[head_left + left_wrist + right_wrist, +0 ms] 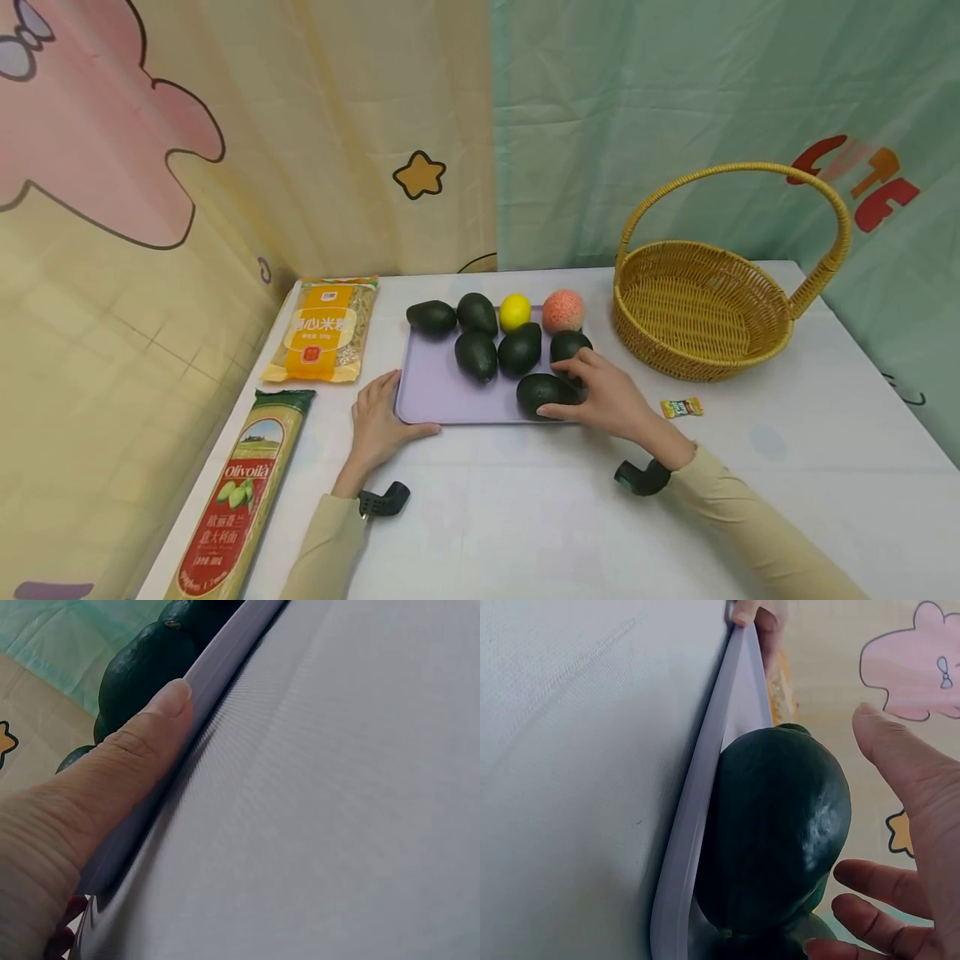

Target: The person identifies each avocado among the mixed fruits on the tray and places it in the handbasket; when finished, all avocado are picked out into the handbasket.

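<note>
A lilac tray (450,408) bears several dark green avocados (476,357), a yellow lemon (515,313) and a pinkish-red round fruit (563,312). My left hand (381,423) rests at the tray's near left corner, fingers along its left side. Its thumb (142,735) lies straight against the front rim in the left wrist view. Over the tray's right end, my right hand (611,396) hovers above the nearest avocado (542,393), thumb and fingers spread. In the right wrist view, a gap shows between those fingers (881,885) and the avocado (780,825).
A yellow wicker basket (705,362) with a tall handle stands at the back right. A small wrapped candy (682,407) lies in front of it. To the left are an orange-labelled grain bag (318,333) and a long red spaghetti packet (236,508). Curtains hang behind the white table.
</note>
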Motion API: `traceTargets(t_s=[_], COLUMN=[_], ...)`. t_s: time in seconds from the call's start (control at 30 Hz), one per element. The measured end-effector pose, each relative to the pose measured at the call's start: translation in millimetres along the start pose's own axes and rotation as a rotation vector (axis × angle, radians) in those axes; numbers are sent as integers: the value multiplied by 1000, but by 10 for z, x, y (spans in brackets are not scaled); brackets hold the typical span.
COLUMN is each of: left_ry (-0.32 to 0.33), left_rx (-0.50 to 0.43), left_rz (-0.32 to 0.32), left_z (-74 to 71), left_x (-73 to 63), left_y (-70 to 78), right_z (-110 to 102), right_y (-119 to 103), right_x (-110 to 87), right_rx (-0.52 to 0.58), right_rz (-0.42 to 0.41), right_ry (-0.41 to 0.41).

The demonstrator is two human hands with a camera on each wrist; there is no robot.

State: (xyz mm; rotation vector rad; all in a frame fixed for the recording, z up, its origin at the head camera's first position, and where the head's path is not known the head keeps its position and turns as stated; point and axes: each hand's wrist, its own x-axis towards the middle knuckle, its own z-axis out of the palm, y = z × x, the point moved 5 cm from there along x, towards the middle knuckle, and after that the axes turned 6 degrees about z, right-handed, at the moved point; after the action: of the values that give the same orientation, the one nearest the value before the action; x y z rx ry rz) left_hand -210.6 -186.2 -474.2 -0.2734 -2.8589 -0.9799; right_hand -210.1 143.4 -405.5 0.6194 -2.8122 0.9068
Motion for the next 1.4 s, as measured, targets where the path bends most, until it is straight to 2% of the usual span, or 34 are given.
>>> traceTargets(t_s=[0.37, 0.67, 0.9, 1.07, 1.4], left_ry=[15, 35, 26, 20, 23], left_rx=[32, 36, 42, 44, 36], left_rz=[24, 66, 63, 54, 58], left_z=[-18, -21, -28, -18, 4], left_x=[-34, -5, -8, -13, -19], left_y=[7, 30, 36, 14, -6], right_z=[87, 122, 132, 140, 160], right_y=[-14, -12, -38, -42, -4], right_x=[-12, -21, -26, -30, -52], right_rx=[-49, -94, -138, -167, -146], right_rz=[17, 20, 7, 21, 38], right_ry=[-18, 17, 67, 63, 84])
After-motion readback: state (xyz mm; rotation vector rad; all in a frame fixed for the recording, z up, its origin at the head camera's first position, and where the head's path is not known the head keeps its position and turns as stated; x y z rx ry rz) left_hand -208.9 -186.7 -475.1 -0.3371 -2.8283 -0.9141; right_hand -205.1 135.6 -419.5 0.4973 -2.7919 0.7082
